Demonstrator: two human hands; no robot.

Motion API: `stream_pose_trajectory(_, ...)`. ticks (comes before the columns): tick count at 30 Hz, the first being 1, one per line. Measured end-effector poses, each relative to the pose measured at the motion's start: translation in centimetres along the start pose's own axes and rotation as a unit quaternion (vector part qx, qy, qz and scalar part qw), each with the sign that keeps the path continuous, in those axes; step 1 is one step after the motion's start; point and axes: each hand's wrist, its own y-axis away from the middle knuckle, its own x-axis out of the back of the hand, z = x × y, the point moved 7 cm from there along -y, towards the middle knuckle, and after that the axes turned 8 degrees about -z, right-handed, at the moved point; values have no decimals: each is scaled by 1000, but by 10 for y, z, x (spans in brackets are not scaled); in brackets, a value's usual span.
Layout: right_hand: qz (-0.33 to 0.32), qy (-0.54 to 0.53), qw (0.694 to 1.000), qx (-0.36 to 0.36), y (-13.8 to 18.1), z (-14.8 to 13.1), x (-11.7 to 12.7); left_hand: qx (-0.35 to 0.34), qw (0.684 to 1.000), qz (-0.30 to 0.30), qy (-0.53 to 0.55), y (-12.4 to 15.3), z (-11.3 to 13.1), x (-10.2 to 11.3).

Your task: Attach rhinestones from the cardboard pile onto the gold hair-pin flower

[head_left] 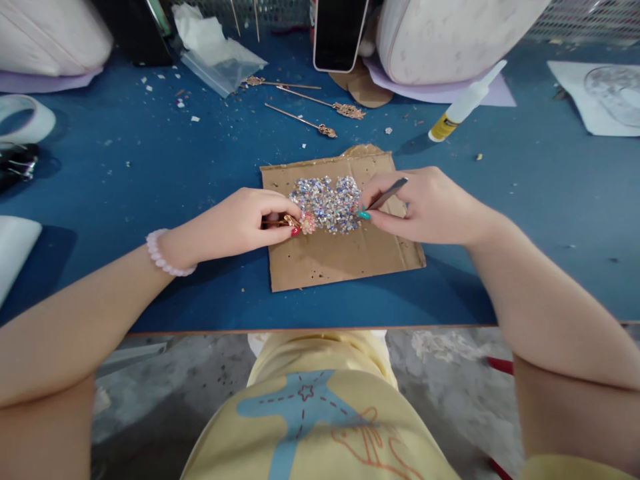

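Observation:
A piece of brown cardboard (pixel 345 257) lies on the blue table (pixel 150 180) and carries a heap of small shiny rhinestones (pixel 327 203). My left hand (pixel 240 223) is closed in a pinch on a small gold ornament piece (pixel 295 221) at the heap's left edge. My right hand (pixel 425 207) is closed on grey tweezers (pixel 387 195), whose tip points into the right side of the heap.
Three gold hairpin sticks (pixel 313 107) lie beyond the cardboard. A glue bottle (pixel 465 103) lies at the right, a phone (pixel 339 33) leans at the back, and a plastic bag (pixel 220 63) sits at the back left. White paper with a clear dish (pixel 607 93) is far right. Tape roll (pixel 25 120) at left.

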Motion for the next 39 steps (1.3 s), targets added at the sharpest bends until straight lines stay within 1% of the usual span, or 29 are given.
stream_pose_trajectory(10,-3,-9,1000,7,-1,-1,0,4,1000,-6,-6,-1,1,0)
stream_pose_trajectory(21,11,-15,1000,5,0,0,0,1,1000,-3,-5,-1,2,1)
stream_pose_trajectory(29,6,-43,999,21,0,-8,-5,2,1000,-1,-7,-1,2,1)
stream_pose_trajectory(32,6,-50,998,24,0,-11,-3,2,1000,-3,-4,-2,2,0)
stream_pose_trajectory(37,45,-78,995,34,2,-8,9,7,1000,-1,-8,-2,2,1)
stream_pose_trajectory(39,62,-97,993,35,4,-3,9,2,1000,5,-4,-2,3,2)
